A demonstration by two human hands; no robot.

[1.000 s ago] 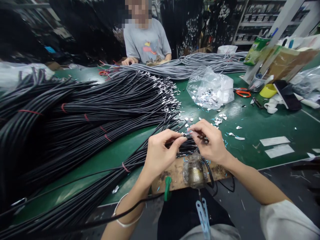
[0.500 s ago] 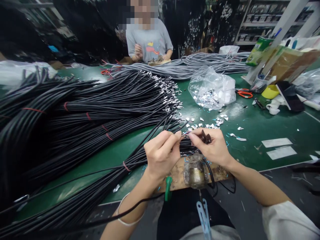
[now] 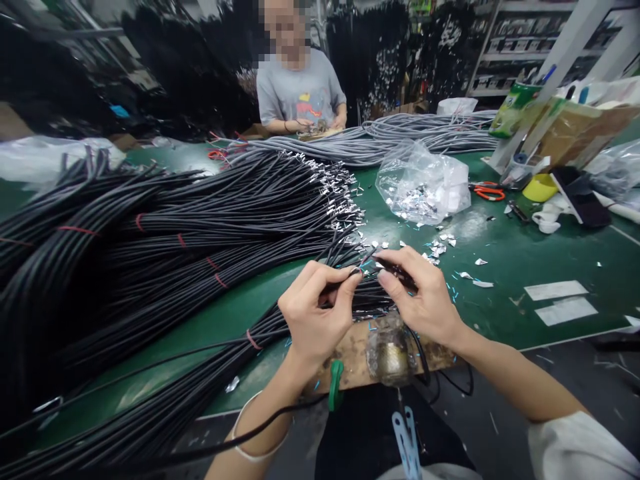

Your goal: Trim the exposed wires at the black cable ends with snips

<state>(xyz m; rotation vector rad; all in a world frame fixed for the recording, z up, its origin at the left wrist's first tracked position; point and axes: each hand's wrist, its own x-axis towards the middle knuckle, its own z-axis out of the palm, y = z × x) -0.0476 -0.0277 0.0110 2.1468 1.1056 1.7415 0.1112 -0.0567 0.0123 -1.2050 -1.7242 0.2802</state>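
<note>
My left hand pinches the end of a black cable, whose thin coloured wires show beyond the fingertips. Facing it, my right hand is closed around a small dark tool, its thumb and forefinger tips slightly apart near those wires. Below the hands, a round metal device sits on a worn wooden board. A green clamp is at the board's front edge. Bundles of black cables with stripped white ends lie to the left.
Behind are grey cables and a seated person. A clear bag of scraps, orange-handled scissors and a phone lie at the right. White scraps are scattered beyond my hands.
My fingertips have moved apart, and the right hand's thumb and forefinger have opened somewhat. The other person's raised hand has come down to the work in front of them.
</note>
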